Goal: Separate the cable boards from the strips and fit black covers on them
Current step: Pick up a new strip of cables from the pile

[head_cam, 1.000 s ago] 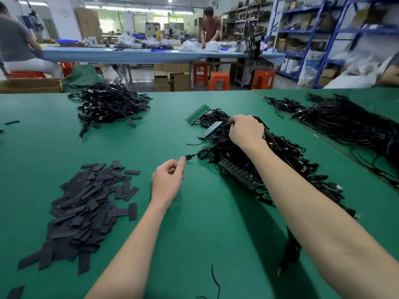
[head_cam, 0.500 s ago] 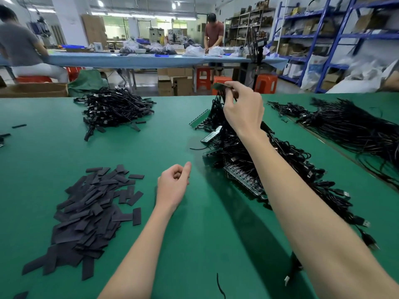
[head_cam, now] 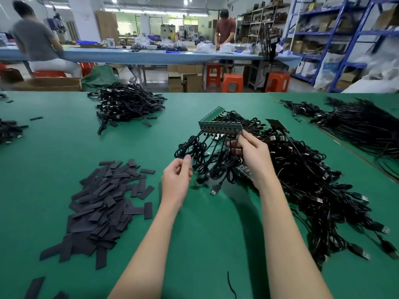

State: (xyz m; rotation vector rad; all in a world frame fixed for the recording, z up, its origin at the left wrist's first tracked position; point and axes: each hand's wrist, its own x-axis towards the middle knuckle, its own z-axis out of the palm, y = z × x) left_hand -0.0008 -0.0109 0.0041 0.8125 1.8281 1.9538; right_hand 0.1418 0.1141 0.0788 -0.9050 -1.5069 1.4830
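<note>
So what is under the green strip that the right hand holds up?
Black cables hang from the strip in the right hand, ending in a USB plug. Below lies green table. The cable pile hides whatever sits beneath it.

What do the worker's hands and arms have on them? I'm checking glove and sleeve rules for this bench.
Nothing is worn where the picture shows them. The left hand and right hand are bare: no gloves, rings or finger cots visible. Both forearms are uncovered down to the bottom of the frame, with no sleeve cuff, watch, wrist strap or bracelet in view. Anything above the elbows is out of frame.
</note>
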